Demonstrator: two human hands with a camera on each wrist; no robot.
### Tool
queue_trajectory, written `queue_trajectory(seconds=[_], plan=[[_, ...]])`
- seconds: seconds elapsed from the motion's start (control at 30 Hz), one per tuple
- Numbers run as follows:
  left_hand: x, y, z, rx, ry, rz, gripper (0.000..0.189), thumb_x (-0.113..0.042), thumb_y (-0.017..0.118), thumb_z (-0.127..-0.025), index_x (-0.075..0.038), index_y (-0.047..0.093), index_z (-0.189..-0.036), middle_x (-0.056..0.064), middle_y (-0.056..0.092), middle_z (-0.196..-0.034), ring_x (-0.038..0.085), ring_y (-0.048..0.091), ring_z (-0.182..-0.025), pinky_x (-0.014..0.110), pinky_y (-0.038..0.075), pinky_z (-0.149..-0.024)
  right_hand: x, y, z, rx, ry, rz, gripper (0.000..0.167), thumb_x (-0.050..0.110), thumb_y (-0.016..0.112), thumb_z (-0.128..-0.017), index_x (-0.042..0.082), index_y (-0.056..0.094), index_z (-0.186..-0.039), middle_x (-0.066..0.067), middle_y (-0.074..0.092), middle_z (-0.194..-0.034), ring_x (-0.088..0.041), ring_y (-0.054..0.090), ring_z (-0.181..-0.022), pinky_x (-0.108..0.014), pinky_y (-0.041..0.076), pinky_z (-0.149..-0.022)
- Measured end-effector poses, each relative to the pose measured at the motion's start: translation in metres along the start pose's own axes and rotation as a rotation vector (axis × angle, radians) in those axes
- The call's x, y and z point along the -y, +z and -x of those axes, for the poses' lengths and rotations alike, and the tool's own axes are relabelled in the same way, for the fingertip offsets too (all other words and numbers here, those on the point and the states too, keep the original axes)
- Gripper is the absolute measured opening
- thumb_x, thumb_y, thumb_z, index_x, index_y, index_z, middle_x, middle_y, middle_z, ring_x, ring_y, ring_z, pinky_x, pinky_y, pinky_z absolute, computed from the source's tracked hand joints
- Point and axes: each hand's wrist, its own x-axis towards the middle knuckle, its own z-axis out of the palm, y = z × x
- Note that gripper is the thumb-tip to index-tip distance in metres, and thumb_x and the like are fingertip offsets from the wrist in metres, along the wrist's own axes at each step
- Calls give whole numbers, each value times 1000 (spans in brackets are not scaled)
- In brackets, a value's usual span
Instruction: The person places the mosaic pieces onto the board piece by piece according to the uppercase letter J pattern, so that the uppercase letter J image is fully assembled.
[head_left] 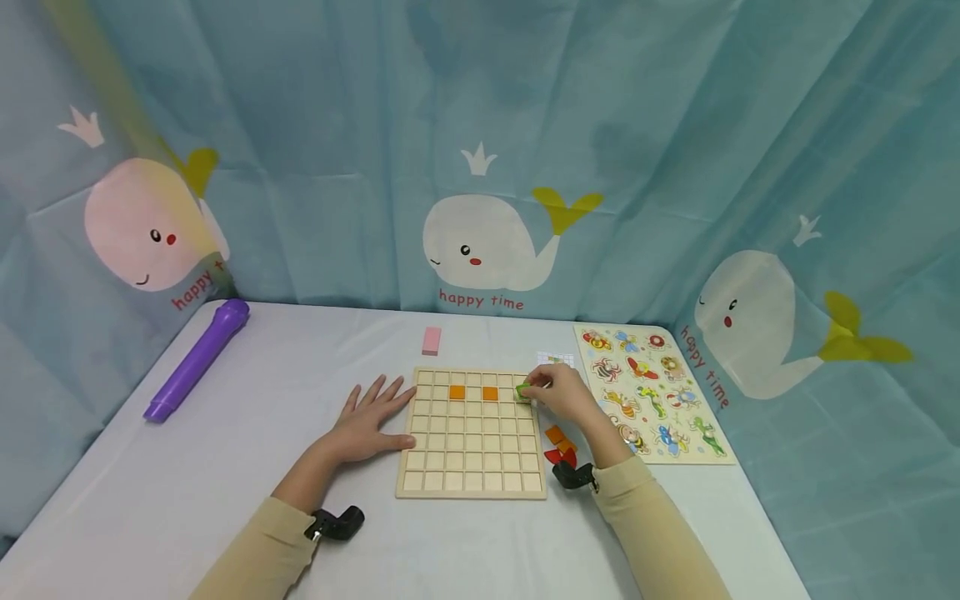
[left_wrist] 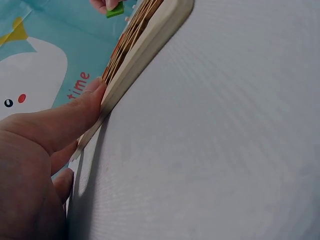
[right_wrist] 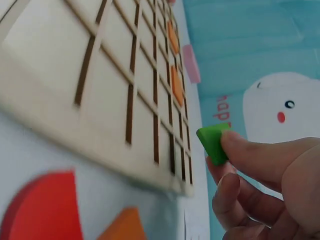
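Observation:
A wooden grid board (head_left: 471, 482) lies flat on the white table, with two orange squares (head_left: 457, 392) set in its second row. My right hand (head_left: 564, 394) pinches a small green tile (head_left: 522, 392) over the board's upper right corner; in the right wrist view the green tile (right_wrist: 213, 143) sits between thumb and fingers. My left hand (head_left: 372, 417) lies flat on the table, fingers straight. Its fingertips (left_wrist: 92, 95) press against the board's left edge (left_wrist: 145, 50).
Loose orange and red pieces (head_left: 560, 446) lie right of the board. An animal peg puzzle (head_left: 651, 392) sits further right, a pink block (head_left: 431, 340) behind the board, a purple cylinder (head_left: 197, 360) at the far left. Whale-print curtains surround the table.

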Motion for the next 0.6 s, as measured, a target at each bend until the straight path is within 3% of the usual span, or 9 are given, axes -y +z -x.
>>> queue_trajectory(seconds=[0.17, 0.33, 0.6], plan=[[-1, -1, -1, -4, 6, 1, 94, -63, 72, -82, -21, 36, -158, 12, 22, -168, 41, 4, -156, 65, -8, -121, 10, 7, -9, 12, -27, -54, 10, 24, 74, -94, 15, 76, -98, 0, 69, -86, -19, 65, -75, -30, 55, -65], [-1, -2, 0, -11, 9, 11, 94, -62, 73, -82, -20, 37, -158, 13, 23, -168, 42, 4, -156, 65, -8, -121, 20, 18, -19, 81, -51, -123, 9, 22, 74, -94, 14, 75, -98, -3, 69, -86, -24, 68, -76, -33, 58, -65], [-2, -1, 1, -24, 9, 5, 94, -61, 74, -81, -19, 39, -157, 13, 25, -167, 43, 6, -156, 66, -7, -121, 32, 37, -33, 92, -91, -113, 7, 24, 74, -94, 17, 75, -94, 0, 69, -87, -21, 66, -73, -29, 53, -60]])
